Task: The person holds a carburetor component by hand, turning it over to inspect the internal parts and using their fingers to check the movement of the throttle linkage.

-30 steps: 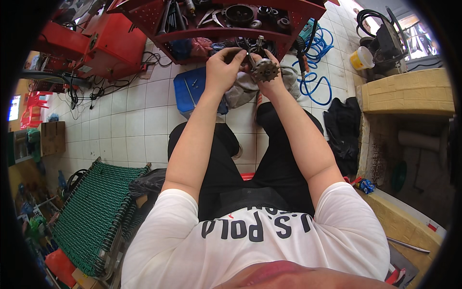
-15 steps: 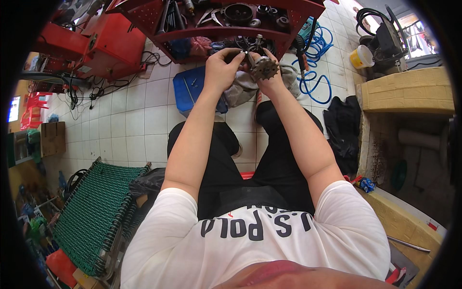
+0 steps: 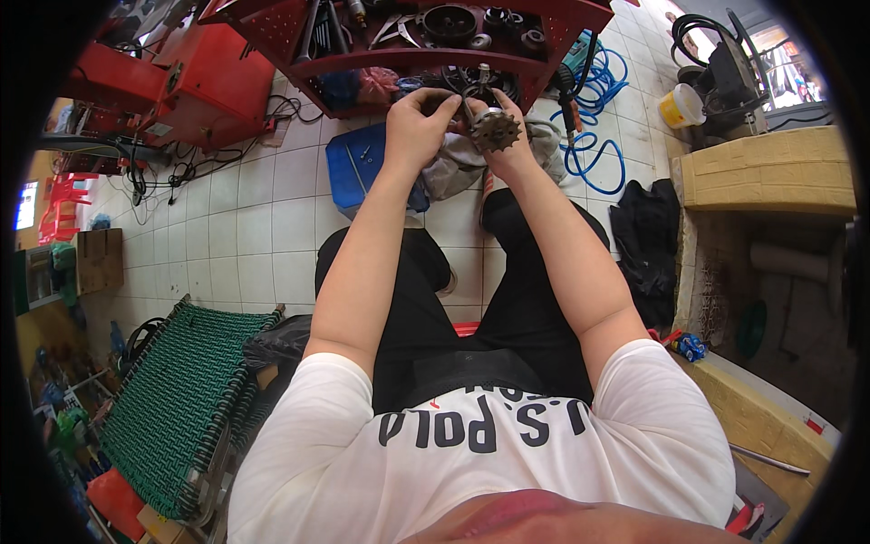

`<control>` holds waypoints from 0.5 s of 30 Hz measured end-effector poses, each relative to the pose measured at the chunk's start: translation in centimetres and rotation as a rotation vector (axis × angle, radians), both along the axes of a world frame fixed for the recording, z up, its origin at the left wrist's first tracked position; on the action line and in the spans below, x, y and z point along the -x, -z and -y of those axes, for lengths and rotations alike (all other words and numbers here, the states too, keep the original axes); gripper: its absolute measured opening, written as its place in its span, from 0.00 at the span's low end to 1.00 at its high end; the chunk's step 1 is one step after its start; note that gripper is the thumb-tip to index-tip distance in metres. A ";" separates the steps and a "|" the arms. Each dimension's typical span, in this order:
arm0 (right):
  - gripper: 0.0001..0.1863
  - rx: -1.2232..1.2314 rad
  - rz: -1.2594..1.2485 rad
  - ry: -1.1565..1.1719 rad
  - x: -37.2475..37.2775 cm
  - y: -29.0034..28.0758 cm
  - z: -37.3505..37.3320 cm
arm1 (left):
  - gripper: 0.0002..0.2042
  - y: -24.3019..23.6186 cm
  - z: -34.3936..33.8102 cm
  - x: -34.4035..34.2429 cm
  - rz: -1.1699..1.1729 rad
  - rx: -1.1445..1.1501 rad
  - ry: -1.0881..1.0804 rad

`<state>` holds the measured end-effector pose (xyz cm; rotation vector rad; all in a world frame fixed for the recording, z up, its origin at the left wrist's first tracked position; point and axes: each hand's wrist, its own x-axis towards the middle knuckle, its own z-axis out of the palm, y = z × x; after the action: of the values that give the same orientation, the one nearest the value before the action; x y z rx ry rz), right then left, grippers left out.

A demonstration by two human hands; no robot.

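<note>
The right hand (image 3: 515, 156) is closed around the gear (image 3: 496, 133); beside it, the left hand (image 3: 415, 129) curls, pinch unclear.

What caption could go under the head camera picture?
Right hand's fingers hold a toothed brown metal wheel before a red metal shelf.

Toothed wheel (image 3: 495, 133): dull brownish grey
Shelf (image 3: 426, 60): dark red, side panels dotted with small holes
Tray (image 3: 341, 184): bright blue
Rag (image 3: 451, 174): mottled grey
Hose (image 3: 586, 140): blue
Floor tiles (image 3: 213, 220): off-white, thin darker grid lines
Woven bed (image 3: 172, 399): green with dark weave
Shirt (image 3: 313, 453): white, black lettering
Trousers (image 3: 415, 308): black
Bucket (image 3: 684, 107): yellow and white
Plastic stools (image 3: 63, 207): red
Cardboard box (image 3: 99, 257): brown
</note>
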<state>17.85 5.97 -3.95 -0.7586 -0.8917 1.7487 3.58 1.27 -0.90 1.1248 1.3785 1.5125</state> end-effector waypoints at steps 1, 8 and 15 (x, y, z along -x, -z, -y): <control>0.13 0.002 0.000 -0.002 0.2 -0.3 0.2 | 0.11 0.0 0.1 0.1 0.000 0.002 -0.002; 0.14 0.044 -0.011 0.008 0.0 -0.2 0.1 | 0.11 -0.1 0.1 0.2 -0.020 -0.004 0.013; 0.14 0.084 0.003 0.011 0.4 -0.9 0.6 | 0.11 0.0 0.2 0.6 0.035 0.045 0.038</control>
<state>17.50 5.33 -3.01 -0.8195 -0.8192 1.7849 3.01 1.11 -0.94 1.0866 1.3535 1.4604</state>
